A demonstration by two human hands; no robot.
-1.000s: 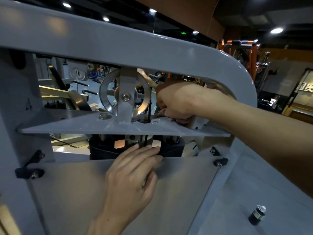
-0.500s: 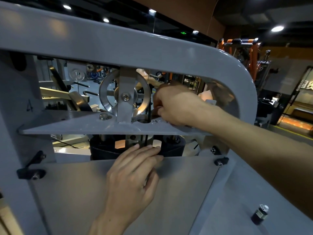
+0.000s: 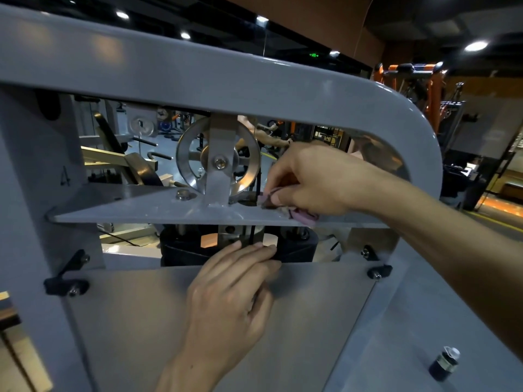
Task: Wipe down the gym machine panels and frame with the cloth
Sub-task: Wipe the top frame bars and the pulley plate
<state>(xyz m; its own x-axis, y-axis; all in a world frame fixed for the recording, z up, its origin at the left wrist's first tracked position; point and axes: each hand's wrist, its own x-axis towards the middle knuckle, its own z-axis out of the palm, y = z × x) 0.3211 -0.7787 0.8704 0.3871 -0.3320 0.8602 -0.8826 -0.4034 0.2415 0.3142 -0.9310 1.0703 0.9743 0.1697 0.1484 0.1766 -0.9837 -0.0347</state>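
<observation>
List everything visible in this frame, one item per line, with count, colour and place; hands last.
frame: one, grey, curved tube across top
plate: one, grey, horizontal under the pulley
pulley: one, silver, on a bracket above the plate
cloth: one, pinkish, on the plate
panel: one, grey, lower centre
brackets: two, black, panel's upper corners
bottle: one, dark, bottom right
right hand: presses the cloth
left hand: flat on the panel's top edge

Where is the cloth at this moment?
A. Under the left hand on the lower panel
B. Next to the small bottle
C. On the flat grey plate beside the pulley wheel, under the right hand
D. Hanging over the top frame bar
C: the right hand grips the pinkish cloth on the plate beside the pulley wheel.
</observation>
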